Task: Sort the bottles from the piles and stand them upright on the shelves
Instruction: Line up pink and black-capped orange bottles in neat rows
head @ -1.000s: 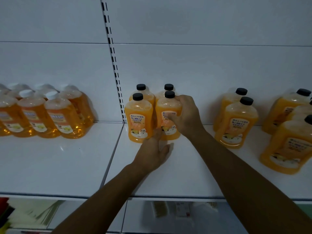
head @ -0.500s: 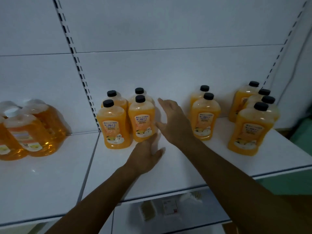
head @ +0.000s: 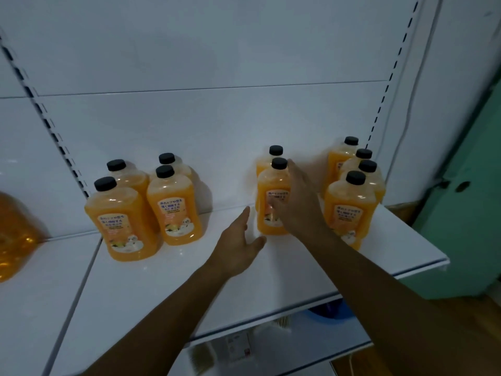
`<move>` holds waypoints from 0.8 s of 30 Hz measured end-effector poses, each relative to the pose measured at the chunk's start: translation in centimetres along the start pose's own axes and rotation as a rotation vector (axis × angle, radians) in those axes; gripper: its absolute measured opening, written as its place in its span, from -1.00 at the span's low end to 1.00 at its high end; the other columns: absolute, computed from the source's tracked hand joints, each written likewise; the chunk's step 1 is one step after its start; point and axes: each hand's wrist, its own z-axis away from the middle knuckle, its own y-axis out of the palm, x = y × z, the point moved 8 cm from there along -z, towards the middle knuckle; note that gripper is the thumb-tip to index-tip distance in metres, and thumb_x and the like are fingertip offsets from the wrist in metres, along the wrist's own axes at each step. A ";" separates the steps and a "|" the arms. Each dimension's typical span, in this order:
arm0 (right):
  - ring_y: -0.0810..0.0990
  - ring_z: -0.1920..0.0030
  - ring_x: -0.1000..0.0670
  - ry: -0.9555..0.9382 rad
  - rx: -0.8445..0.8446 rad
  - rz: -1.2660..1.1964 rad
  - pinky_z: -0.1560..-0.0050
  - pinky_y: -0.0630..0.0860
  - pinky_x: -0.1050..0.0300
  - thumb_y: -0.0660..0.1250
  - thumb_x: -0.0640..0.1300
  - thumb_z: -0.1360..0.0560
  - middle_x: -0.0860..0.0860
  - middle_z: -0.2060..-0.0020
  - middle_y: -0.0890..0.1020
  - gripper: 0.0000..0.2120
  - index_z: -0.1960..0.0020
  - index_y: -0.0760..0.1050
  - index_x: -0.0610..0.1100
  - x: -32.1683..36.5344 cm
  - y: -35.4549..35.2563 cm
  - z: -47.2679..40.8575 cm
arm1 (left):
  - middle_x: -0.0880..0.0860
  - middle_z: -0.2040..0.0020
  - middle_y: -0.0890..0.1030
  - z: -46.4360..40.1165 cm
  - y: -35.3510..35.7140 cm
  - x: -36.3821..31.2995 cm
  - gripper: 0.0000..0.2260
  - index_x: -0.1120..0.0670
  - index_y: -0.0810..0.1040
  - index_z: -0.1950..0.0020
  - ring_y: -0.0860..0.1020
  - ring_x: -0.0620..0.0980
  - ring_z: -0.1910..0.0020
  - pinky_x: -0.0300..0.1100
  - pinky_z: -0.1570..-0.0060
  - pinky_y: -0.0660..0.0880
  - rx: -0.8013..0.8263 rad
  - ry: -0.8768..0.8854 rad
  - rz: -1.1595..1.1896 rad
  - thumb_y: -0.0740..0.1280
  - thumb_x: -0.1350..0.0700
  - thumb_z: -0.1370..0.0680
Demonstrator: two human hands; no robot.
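Right hand (head: 296, 204) wraps middle bottle (head: 272, 202) on shelf (head: 189, 280), grip seemingly curled on it. Left hand (head: 238, 244) spread open near-left of it.

Ten black-capped orange bottles (head: 174, 210) stand on the white shelf (head: 298, 272): four at the left, two in the middle, four at the right. One more amber bottle (head: 13, 237), perhaps different, shows at the far left edge. Two hands (head: 238, 242).

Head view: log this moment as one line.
right hand: closing around front middle bottle | left hand: open, beside bottle base | shelf: black-capped bottles upright in three groups
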 end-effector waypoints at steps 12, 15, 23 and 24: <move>0.33 -0.05 0.12 -0.064 -0.078 0.101 -0.01 0.19 0.36 0.50 -0.12 -0.36 0.10 -0.04 0.36 -0.54 -0.23 0.49 -0.12 1.8 0.2 -1.9 | -0.23 -0.22 0.50 -0.6 -2.5 -0.6 -0.59 -0.08 0.41 -0.39 0.50 -0.27 -0.10 -0.58 -0.04 0.37 -0.224 0.214 0.091 0.32 0.16 -0.56; 0.40 -0.07 0.05 -0.156 0.005 0.039 -0.05 0.31 0.21 0.49 -0.12 -0.38 0.10 -0.03 0.41 -0.59 -0.19 0.50 -0.11 4.1 2.3 -2.7 | -0.19 -0.24 0.55 -0.3 -4.1 0.2 -0.65 -0.08 0.42 -0.37 0.54 -0.22 -0.11 -0.40 -0.06 0.48 -0.314 0.194 0.091 0.27 0.13 -0.59; 0.40 -0.07 0.11 -0.292 0.115 -0.082 -0.08 0.26 0.30 0.45 -0.13 -0.43 0.09 -0.05 0.42 -0.67 -0.16 0.51 -0.14 7.0 7.8 -5.3 | -0.10 -0.18 0.56 1.1 -7.2 0.4 -0.71 -0.02 0.37 -0.37 0.51 -0.25 -0.16 -0.43 -0.14 0.42 -0.487 0.098 0.150 0.14 0.06 -0.65; 0.42 -0.06 0.09 -0.302 0.100 -0.109 -0.09 0.29 0.28 0.45 -0.15 -0.43 0.07 -0.04 0.44 -0.68 -0.15 0.52 -0.17 6.9 8.0 -5.5 | -0.09 -0.16 0.57 1.0 -7.2 0.5 -0.75 -0.04 0.39 -0.33 0.52 -0.23 -0.15 -0.40 -0.14 0.43 -0.494 0.078 0.149 0.16 0.11 -0.65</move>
